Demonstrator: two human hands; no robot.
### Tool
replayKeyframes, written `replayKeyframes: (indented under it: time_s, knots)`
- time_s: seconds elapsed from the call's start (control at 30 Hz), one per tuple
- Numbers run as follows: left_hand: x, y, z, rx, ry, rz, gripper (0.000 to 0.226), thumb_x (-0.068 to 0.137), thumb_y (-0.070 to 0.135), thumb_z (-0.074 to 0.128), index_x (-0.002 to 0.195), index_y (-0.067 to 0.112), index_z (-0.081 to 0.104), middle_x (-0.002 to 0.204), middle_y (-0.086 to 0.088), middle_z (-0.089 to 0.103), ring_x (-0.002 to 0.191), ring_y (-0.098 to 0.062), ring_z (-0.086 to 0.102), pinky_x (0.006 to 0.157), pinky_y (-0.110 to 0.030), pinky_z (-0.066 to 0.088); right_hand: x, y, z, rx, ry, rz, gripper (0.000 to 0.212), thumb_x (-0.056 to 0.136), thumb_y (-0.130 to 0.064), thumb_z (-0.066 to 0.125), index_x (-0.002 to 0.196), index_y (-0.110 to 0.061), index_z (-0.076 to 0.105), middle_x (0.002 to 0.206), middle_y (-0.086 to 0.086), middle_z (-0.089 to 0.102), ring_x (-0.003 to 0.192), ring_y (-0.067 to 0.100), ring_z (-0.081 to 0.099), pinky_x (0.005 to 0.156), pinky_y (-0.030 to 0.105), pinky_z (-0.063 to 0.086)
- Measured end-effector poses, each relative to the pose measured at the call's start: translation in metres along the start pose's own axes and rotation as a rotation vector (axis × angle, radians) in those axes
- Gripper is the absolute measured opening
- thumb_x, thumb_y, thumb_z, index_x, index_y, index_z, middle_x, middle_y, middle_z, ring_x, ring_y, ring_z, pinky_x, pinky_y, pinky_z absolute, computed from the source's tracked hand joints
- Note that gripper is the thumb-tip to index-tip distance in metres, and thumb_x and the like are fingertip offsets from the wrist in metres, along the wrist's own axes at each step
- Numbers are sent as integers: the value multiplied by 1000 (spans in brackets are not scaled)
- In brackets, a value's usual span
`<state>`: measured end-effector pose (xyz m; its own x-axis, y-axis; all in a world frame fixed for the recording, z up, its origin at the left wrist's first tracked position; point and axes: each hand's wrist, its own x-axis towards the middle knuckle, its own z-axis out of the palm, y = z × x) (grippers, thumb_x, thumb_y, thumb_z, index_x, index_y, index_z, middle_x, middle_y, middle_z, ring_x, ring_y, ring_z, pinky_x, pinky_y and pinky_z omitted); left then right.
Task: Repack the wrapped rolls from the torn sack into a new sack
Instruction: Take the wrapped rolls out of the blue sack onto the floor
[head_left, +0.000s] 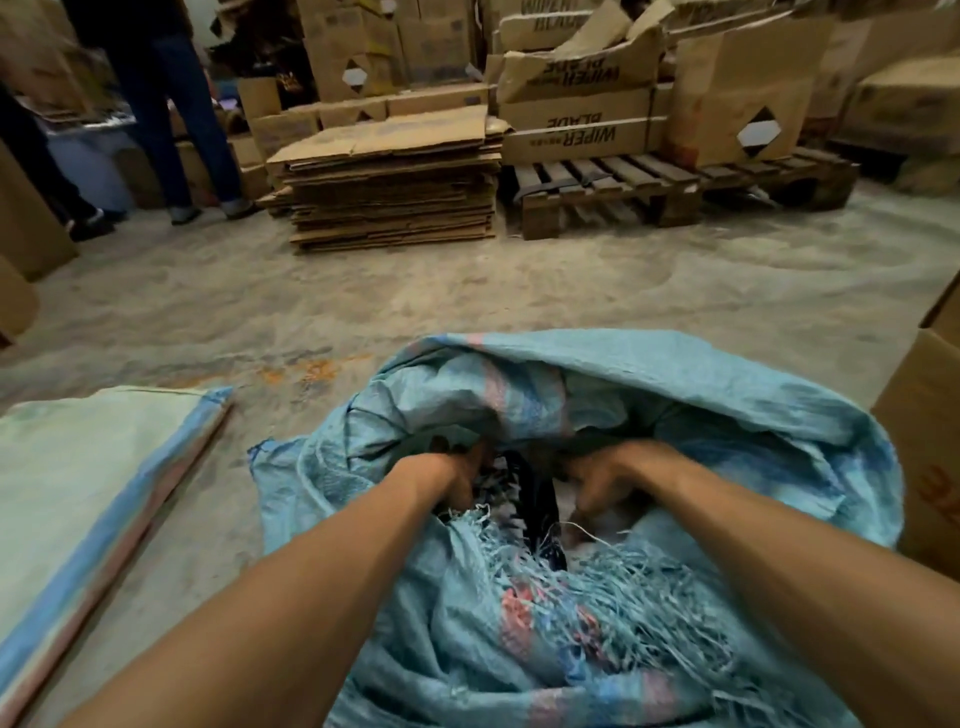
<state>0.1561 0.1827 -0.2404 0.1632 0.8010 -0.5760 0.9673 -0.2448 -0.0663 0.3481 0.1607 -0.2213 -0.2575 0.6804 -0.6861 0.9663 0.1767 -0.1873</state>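
**Both hands down in the torn sack**

Right now we have both bare arms reaching into the mouth of the torn blue woven plastic sack (701, 426), which sits crumpled on the dusty concrete floor (467, 291) close in front of us. Its near edge is shredded into a mass of loose pale-blue strands (613, 587), with pink and darker blue stripes showing in the weave. Our left hand (457, 475) is at the left side of the opening, fingers curled down into the dark interior; our right hand (602, 480) is at the right side, fingers also bent downward. What either hand closes on is hidden by shadow and frayed fibres, so we cannot tell whether they clasp anything. Something dark (535, 493) lies between the hands inside the sack, too dim to identify as a wrapped roll.

Flat on the floor to our left lies a pale green woven sack with blue and pink edge stripes (78, 493). Farther off stand a stack of flattened brown cardboard sheets (389, 192), a wooden pallet (649, 192) bearing cardboard cartons (582, 111), and, far left, a person's legs in dark trousers (171, 114).
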Motion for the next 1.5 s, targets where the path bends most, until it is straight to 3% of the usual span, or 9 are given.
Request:
replayKeyframes:
  time_s: [0.1, 0.3, 0.4, 0.7, 0.8, 0.93, 1.1, 1.3, 1.5]
  knots:
    - [8, -6, 0, 2, 61, 13, 91, 92, 12, 56, 156, 24, -8, 162, -14, 14, 147, -31, 18, 118, -43, 23, -2, -1, 3, -161, -20, 30, 29, 84, -41, 75, 75, -18, 61, 50, -9, 58, 44, 5, 49, 44, 18, 39]
    - [8, -10, 6, -25, 56, 25, 98, 86, 29, 68, 156, 30, 0, 161, -12, 19, 148, -32, 19, 119, -45, 23, -32, -18, 16, -232, 106, 11, 47, 81, -31, 80, 112, -8, 53, 88, 1, 63, 58, 11, 51, 35, 13, 40]
    - [4, -9, 7, -3, 60, 19, 99, 85, 39, 69, 157, 27, 1, 162, -13, 16, 148, -34, 17, 119, -46, 21, -50, -24, 28, -243, 260, -66, 64, 80, -26, 79, 133, -7, 48, 132, 10, 58, 108, 27, 61, 80, 21, 48]
    - [-16, -2, 9, -2, 95, -47, 108, 84, 44, 65, 154, 16, -11, 160, -20, 11, 147, -38, 15, 118, -46, 23, -114, -42, 67, -295, 645, -299, 51, 91, -23, 62, 134, -20, 36, 124, 2, 48, 117, 24, 43, 103, 41, 30]
    - [-26, 1, 8, 11, 151, -62, 89, 82, 46, 64, 153, 19, 18, 155, -16, 28, 143, -36, 26, 117, -42, 26, -126, -39, 71, -306, 781, -295, 60, 83, -20, 65, 135, -28, 35, 126, -2, 49, 116, 25, 48, 102, 46, 33]
    - [-54, 23, 11, -44, 389, -117, 66, 90, 46, 57, 146, 18, 36, 150, -16, 37, 139, -34, 36, 114, -37, 31, -141, -35, 56, -150, 1004, -200, 76, 74, -25, 71, 138, -37, 33, 119, -6, 53, 95, 25, 63, 68, 39, 51]
    - [-81, 41, 17, 181, 653, -139, 62, 83, 27, 65, 139, 15, 42, 130, -11, 59, 127, -32, 49, 104, -36, 36, -148, -25, 36, 45, 1076, -207, 75, 81, -17, 67, 143, -41, 32, 120, -6, 57, 100, 20, 62, 79, 38, 54]
    - [-120, 38, 15, 125, 568, -41, 32, 87, 26, 68, 114, 11, 59, 113, -9, 62, 102, -33, 64, 74, -40, 48, -153, 2, -7, 294, 1064, -208, 84, 73, -17, 83, 142, -35, 38, 131, 1, 62, 116, 23, 60, 96, 41, 51]
    - [-152, 16, -3, -317, 562, 31, 28, 73, 10, 71, 99, 14, 60, 106, -10, 64, 100, -31, 63, 81, -40, 55, -143, 0, -19, 77, 1111, -105, 79, 77, -6, 71, 141, -34, 35, 128, 8, 58, 108, 34, 62, 83, 46, 56]
